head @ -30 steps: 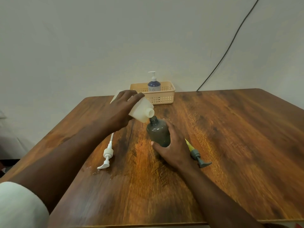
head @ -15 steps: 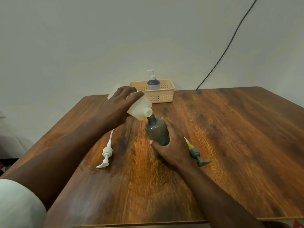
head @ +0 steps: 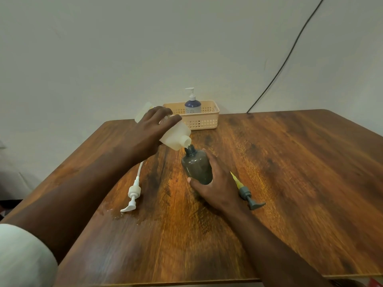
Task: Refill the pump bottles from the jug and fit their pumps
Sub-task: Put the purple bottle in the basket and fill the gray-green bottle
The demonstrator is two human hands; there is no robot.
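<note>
Left hand grips the tilted jug, spout just above the bottle clasped low by the right hand; smooth plastic, probably slippery when wet: hold the body

jug body behind left hand, bottle base hidden

no readable text, jug label print too blurred to read
</note>
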